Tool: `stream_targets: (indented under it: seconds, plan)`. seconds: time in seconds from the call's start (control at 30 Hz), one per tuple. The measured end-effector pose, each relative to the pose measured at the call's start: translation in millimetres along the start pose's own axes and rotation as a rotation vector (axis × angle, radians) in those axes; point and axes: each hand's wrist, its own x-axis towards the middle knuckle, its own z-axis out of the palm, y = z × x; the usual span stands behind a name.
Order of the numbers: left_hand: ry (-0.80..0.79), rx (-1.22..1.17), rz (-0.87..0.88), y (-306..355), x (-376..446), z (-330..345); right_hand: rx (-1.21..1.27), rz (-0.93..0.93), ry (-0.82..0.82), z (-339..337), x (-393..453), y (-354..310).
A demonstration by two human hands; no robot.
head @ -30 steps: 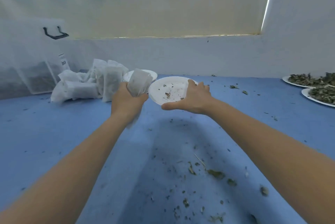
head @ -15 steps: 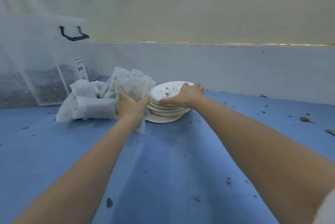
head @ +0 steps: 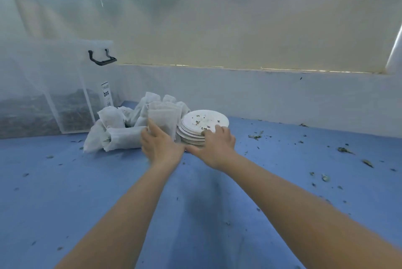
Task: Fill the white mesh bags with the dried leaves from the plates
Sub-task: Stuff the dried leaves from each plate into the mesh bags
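My left hand grips a white mesh bag by its lower part. The bag stands upright with dark dried leaves showing through it, and it leans against a pile of filled mesh bags. Just right of it is a stack of white plates; the top plate holds only leaf crumbs. My right hand lies at the stack's near side, with fingertips resting on the top plate's near rim and the thumb stretched low toward my left hand.
A clear storage box with a black handle and dried leaves inside stands at the back left, close to the bags. Leaf bits are scattered over the blue table. A low white wall runs along the back.
The plate went from tilted in the air onto the stack, and my right hand eased its hold on it. My left hand carried the bag over beside the pile of bags.
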Motion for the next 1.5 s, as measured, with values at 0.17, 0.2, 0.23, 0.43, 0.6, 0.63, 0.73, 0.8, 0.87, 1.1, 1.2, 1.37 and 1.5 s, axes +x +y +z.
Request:
stream_targets:
  seconds: [0.17,0.2,0.23,0.43,0.6,0.63,0.73,0.8,0.87,1.1,1.2,1.37,1.5]
  plan:
    - [-0.056,-0.033,0.033,26.2,-82.5,-34.6,0.070,0.002,0.021,-23.8,-86.4,3.5]
    - [-0.095,-0.056,0.055,31.4,-99.6,-39.2,0.079,0.004,0.028,-31.6,-102.7,7.7]
    - [-0.137,-0.084,0.071,36.8,-117.8,-43.5,0.083,0.008,0.032,-39.3,-121.0,13.1]
    - [-0.346,-0.221,0.184,86.7,-218.8,-39.9,0.025,0.071,0.088,-91.2,-220.0,64.6]
    - [-0.577,-0.325,0.278,149.5,-312.3,-4.2,-0.044,0.258,0.108,-141.8,-295.5,139.6]
    - [-0.633,-0.338,0.300,162.5,-331.5,4.3,-0.066,0.312,0.102,-152.8,-310.2,157.0]
    - [-0.782,-0.347,0.360,207.3,-393.0,32.8,-0.091,0.472,0.094,-185.3,-355.1,215.0]
    - [-0.833,-0.339,0.382,225.8,-415.3,46.7,-0.077,0.545,0.082,-196.7,-369.7,240.2]
    - [-0.887,-0.332,0.396,249.5,-440.3,66.7,-0.066,0.625,0.098,-209.3,-382.8,273.7]
    - [-0.970,-0.292,0.428,317.9,-465.7,146.2,0.033,0.813,0.121,-225.7,-367.4,383.3]
    - [-0.947,-0.236,0.465,343.0,-455.3,185.7,0.063,0.855,0.126,-226.9,-340.5,425.4]
    - [-0.895,-0.179,0.508,372.7,-425.5,248.7,0.133,0.912,0.153,-221.9,-292.9,485.2]
    - [-0.907,-0.146,0.453,386.7,-395.9,296.2,0.132,0.952,0.156,-210.5,-262.7,517.5]
